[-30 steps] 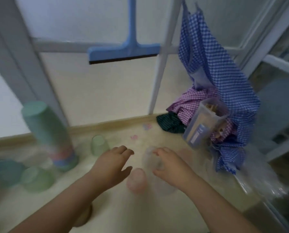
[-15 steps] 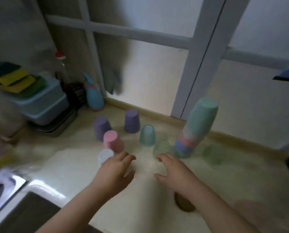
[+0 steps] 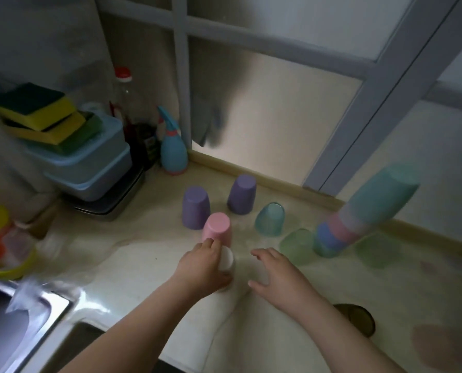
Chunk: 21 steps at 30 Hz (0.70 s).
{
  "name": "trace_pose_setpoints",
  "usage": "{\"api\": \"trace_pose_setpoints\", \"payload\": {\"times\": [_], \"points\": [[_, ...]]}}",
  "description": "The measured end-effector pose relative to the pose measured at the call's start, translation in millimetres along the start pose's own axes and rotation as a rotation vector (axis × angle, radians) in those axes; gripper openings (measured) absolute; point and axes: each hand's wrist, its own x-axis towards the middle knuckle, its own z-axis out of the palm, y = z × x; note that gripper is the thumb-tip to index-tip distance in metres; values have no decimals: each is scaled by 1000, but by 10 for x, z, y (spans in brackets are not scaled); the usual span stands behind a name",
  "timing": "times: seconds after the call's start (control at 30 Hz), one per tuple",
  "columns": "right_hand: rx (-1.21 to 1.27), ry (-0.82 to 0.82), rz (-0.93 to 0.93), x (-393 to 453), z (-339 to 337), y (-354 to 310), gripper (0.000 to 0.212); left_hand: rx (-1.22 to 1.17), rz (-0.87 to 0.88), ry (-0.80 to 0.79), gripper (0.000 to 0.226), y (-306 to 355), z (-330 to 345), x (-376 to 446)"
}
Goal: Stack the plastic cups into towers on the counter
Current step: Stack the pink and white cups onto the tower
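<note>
Two hands reach over the pale counter [image 3: 133,267] among upturned plastic cups. The left hand [image 3: 201,267] is wrapped around a white cup [image 3: 226,258] that stands mouth-down on the counter: the fingers curl over its left and far side near the top, the thumb lies low along its near side, and only the right part of the cup shows past the knuckles. The fingertips also reach the foot of a pink cup [image 3: 217,229], which stands mouth-down just behind the white one and touches or nearly touches it.

The right hand [image 3: 279,275] hovers just right of the white cup with fingers spread wide and holding nothing; a strip of bare counter separates its thumb and fingertips from the cup.

Behind the pink cup stand two purple cups, one to the left [image 3: 196,207] and one farther back [image 3: 242,193]. To the right sit a clear teal cup [image 3: 269,218] and a clear green cup [image 3: 297,246], then a leaning tower of nested cups [image 3: 364,211] with a teal cup on top and pink and blue rims showing lower down. Another clear green cup [image 3: 377,250] lies blurred beyond the tower. A steel sink [image 3: 22,319] sits at the near left.
</note>
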Motion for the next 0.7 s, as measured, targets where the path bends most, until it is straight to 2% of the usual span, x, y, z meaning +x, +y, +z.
{"api": "trace_pose_setpoints", "payload": {"times": [0.2, 0.3, 0.37, 0.53, 0.7], "points": [[10, 46, -33, 209, -125, -59, 66, -110, -39, 59, 66, -88, -113, -29], [-6, 81, -104, 452, -239, -258, 69, -155, -46, 162, 55, -194, -418, -94], [-25, 95, -141, 647, -286, -421, 68, -154, -67, 205, 55, -270, -638, -129], [-132, -28, -96, 1033, -203, -683, 66, -185, -138, 319, 67, -533, -902, -235], [-128, -66, -105, 1086, -59, -675, 52, -251, -177, 362, 73, -654, -846, -345]]}}
